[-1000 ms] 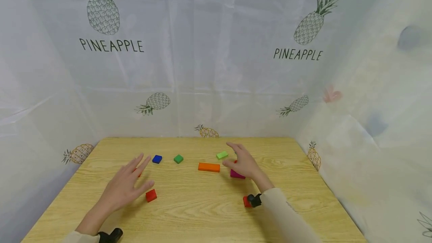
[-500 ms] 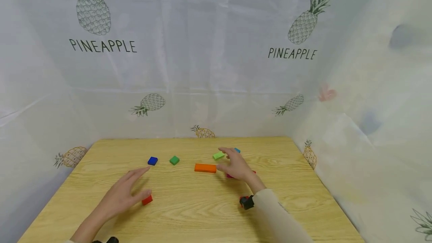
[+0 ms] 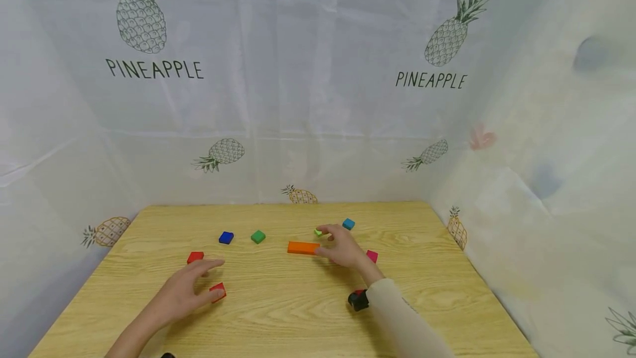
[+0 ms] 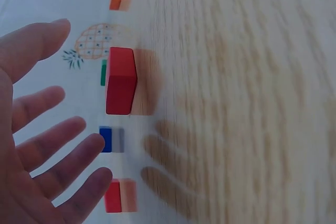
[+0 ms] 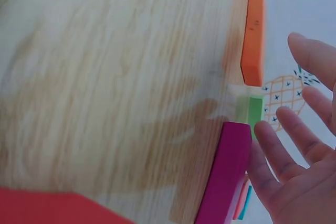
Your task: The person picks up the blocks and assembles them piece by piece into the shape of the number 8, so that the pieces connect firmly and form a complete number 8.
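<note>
My left hand (image 3: 180,291) hovers over the left of the wooden table with fingers spread and nothing between them. Its thumb overlaps a red block (image 3: 218,287) in the head view; the left wrist view shows this red block (image 4: 121,85) apart from the thumb and fingers. On the right, my right hand (image 3: 343,248) hangs with loose, separated fingers near an orange block (image 3: 302,248) and a partly hidden light green block (image 3: 317,233). A long purple block (image 5: 226,171) lies below it in the right wrist view, mostly hidden by the hand from the head.
Further back lie a red block (image 3: 195,257), a blue block (image 3: 226,237), a green block (image 3: 258,237) and a light blue block (image 3: 348,224). A pink block (image 3: 372,256) shows behind the right wrist. Pineapple-print sheets (image 3: 298,98) enclose the table (image 3: 278,314).
My left hand has lowered, uncovering the far-left red block, its fingers more bent. The right hand has shifted slightly left and down, uncovering the light blue and pink blocks. The blocks stay put.
</note>
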Demonstrator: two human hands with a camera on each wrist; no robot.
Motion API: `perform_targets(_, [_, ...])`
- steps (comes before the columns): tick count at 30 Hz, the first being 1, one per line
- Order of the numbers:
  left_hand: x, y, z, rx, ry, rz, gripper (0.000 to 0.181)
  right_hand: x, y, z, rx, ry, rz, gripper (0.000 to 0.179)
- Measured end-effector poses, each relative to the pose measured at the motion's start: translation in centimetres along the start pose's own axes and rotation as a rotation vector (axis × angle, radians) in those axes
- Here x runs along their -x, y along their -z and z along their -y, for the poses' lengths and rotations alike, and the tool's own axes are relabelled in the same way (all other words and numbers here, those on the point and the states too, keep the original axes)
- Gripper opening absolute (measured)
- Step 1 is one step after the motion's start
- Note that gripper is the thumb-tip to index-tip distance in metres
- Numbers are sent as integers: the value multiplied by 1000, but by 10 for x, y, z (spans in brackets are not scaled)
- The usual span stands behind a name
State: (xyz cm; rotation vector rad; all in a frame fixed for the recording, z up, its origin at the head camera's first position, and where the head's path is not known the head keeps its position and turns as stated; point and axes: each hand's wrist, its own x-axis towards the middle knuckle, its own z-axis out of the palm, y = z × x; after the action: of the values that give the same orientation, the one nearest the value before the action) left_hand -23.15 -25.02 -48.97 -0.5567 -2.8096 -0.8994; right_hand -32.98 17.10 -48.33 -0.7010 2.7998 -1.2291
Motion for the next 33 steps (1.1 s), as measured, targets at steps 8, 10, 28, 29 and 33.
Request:
perform_targets(8, [-1, -4, 3, 9, -2, 69, 64, -4, -6, -1, 15, 2, 33, 57])
perform_targets(10, [-1, -4, 4, 4, -14, 76, 63, -7, -9, -2, 26, 14, 40, 57])
perform_targets(28, [2, -4, 8, 26, 9, 137, 61, -13, -22, 4, 56, -4, 68, 47])
perform_targets(29, [2, -3, 8, 31, 2, 140, 60, -13, -22, 4, 61, -4, 68, 47])
perform_targets(33, [2, -3, 9, 52, -1, 156, 57, -15, -23, 2, 80, -8, 70, 44])
